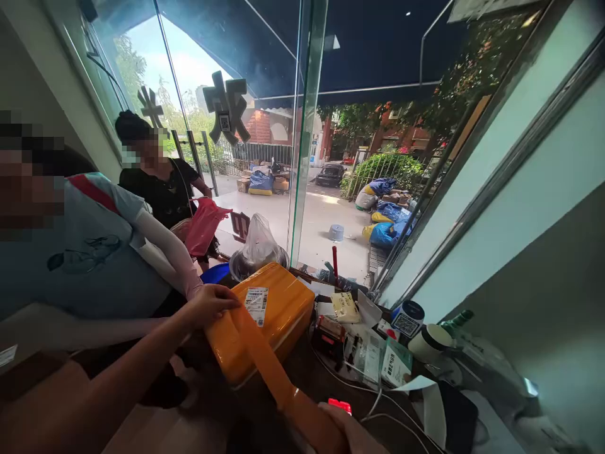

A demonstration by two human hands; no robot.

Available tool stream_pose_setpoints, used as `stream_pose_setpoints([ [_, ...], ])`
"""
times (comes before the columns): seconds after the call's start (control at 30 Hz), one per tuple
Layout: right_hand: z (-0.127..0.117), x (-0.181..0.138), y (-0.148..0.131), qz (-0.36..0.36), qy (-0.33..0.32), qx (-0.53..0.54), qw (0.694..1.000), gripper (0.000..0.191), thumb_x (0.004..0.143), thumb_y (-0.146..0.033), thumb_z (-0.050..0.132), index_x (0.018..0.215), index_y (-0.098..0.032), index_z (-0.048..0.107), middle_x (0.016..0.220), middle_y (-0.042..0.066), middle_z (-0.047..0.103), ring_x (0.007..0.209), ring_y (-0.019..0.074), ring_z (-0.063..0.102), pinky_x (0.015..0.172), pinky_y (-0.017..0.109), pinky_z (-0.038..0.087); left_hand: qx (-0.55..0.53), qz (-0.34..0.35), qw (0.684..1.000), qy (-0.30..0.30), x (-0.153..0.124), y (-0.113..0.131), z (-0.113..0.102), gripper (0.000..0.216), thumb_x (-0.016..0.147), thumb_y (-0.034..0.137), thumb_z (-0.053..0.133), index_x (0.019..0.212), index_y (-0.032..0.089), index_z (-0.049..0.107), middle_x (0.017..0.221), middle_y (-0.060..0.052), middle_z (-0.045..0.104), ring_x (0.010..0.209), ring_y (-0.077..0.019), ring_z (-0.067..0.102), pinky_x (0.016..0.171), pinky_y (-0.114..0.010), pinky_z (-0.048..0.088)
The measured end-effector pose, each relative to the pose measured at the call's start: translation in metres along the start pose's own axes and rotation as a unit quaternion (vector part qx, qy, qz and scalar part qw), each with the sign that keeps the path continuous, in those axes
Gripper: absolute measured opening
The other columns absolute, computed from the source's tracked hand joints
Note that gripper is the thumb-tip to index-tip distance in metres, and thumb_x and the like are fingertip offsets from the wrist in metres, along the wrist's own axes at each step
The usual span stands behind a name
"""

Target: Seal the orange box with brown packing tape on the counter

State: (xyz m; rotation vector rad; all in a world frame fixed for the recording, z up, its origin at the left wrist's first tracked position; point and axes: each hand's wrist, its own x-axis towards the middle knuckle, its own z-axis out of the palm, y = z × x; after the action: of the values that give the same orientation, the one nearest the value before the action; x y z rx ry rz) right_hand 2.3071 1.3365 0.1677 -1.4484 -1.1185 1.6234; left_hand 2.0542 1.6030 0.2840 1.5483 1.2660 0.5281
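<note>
Left hand [210,304] flat on near-left edge of orange parcel [265,318], fingers pressing down start of orange tape [262,356]. Tape stretched taut from left hand down to right hand [352,432] at bottom edge; right hand gripping tape roll [314,419], fingers curled round it. White label [256,305] just right of left fingertips. Beyond right hand: clutter of slips, cables. Two other people left of left hand.

Strong daylight pours in through the glass front [302,126], leaving the sky and pavement [326,221] outside nearly washed out, while the interior sits in dim shade. The tabletop [331,384] clutter is dark and muddy. Wide-angle distortion bends the window frames [472,164] at the edges. The nearest hand [352,432] at the bottom edge is soft, and two faces are pixelated.
</note>
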Motion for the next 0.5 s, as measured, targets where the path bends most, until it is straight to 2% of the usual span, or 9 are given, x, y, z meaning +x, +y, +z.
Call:
stream_pose_setpoints([
  [0.1, -0.016, 0.006, -0.051, -0.046, 0.016, -0.01, 0.999, 0.08, 0.054, -0.035, 0.081, 0.127, -0.02, 0.052, 0.116, 0.009, 0.065, 0.107, 0.0289, 0.059, 0.094, 0.035, 0.046, -0.003, 0.011, 1.0, -0.02, 0.052, 0.009, -0.031, 0.05, 0.038, 0.051, 0.083, 0.068, 0.014, 0.068, 0.052, 0.003, 0.057, 0.051, -0.0105, 0.049, 0.051, -0.026, 0.038],
  [0.17, -0.02, 0.021, -0.092, -0.076, -0.008, -0.061, 0.995, 0.063, 0.06, -0.03, 0.075, 0.119, -0.02, 0.057, 0.111, 0.008, 0.066, 0.105, 0.0274, 0.06, 0.091, 0.034, 0.048, 0.004, 0.021, 0.999, -0.029, 0.092, 0.01, -0.044, 0.048, 0.043, 0.05, 0.083, 0.071, 0.013, 0.068, 0.05, 0.005, 0.053, 0.048, -0.0073, 0.043, 0.049, -0.024, 0.034],
  [0.23, -0.019, 0.046, -0.13, -0.088, -0.012, -0.087, 0.992, 0.054, 0.062, -0.028, 0.069, 0.114, -0.021, 0.059, 0.11, 0.008, 0.066, 0.106, 0.0274, 0.06, 0.089, 0.035, 0.049, 0.032, 0.012, 0.999, -0.036, 0.134, 0.006, -0.052, 0.038, 0.057, 0.044, 0.08, 0.074, 0.013, 0.066, 0.048, 0.008, 0.048, 0.044, -0.0049, 0.036, 0.047, -0.023, 0.031],
  [0.3, -0.016, 0.079, -0.155, -0.09, 0.036, -0.11, 0.989, 0.055, 0.062, -0.029, 0.066, 0.116, -0.02, 0.059, 0.116, 0.01, 0.065, 0.111, 0.0297, 0.058, 0.093, 0.038, 0.048, 0.08, -0.014, 0.995, -0.051, 0.174, -0.001, -0.055, 0.024, 0.072, 0.035, 0.073, 0.075, 0.013, 0.064, 0.048, 0.01, 0.046, 0.042, -0.0043, 0.033, 0.047, -0.022, 0.031],
  [0.37, -0.013, 0.115, -0.163, -0.07, 0.127, -0.161, 0.976, 0.066, 0.056, -0.033, 0.07, 0.119, -0.016, 0.058, 0.123, 0.015, 0.061, 0.118, 0.0357, 0.053, 0.101, 0.047, 0.043, 0.139, -0.043, 0.986, -0.077, 0.21, -0.009, -0.057, 0.019, 0.08, 0.029, 0.067, 0.072, 0.013, 0.061, 0.052, 0.009, 0.048, 0.044, -0.0055, 0.039, 0.05, -0.022, 0.038],
  [0.43, -0.01, 0.144, -0.156, -0.037, 0.218, -0.205, 0.953, 0.081, 0.047, -0.036, 0.075, 0.122, -0.013, 0.057, 0.125, 0.019, 0.06, 0.121, 0.0405, 0.05, 0.105, 0.053, 0.038, 0.191, -0.059, 0.974, -0.104, 0.243, -0.017, -0.059, 0.021, 0.082, 0.028, 0.066, 0.068, 0.013, 0.06, 0.059, 0.006, 0.055, 0.054, -0.0083, 0.051, 0.058, -0.024, 0.045],
  [0.5, -0.008, 0.163, -0.141, -0.017, 0.276, -0.205, 0.939, 0.087, 0.049, -0.041, 0.076, 0.128, -0.014, 0.053, 0.126, 0.019, 0.06, 0.119, 0.039, 0.053, 0.104, 0.051, 0.04, 0.222, -0.067, 0.964, -0.133, 0.271, -0.024, -0.063, 0.021, 0.082, 0.028, 0.066, 0.068, 0.013, 0.06, 0.07, 0.003, 0.061, 0.069, -0.012, 0.059, 0.067, -0.028, 0.05],
])
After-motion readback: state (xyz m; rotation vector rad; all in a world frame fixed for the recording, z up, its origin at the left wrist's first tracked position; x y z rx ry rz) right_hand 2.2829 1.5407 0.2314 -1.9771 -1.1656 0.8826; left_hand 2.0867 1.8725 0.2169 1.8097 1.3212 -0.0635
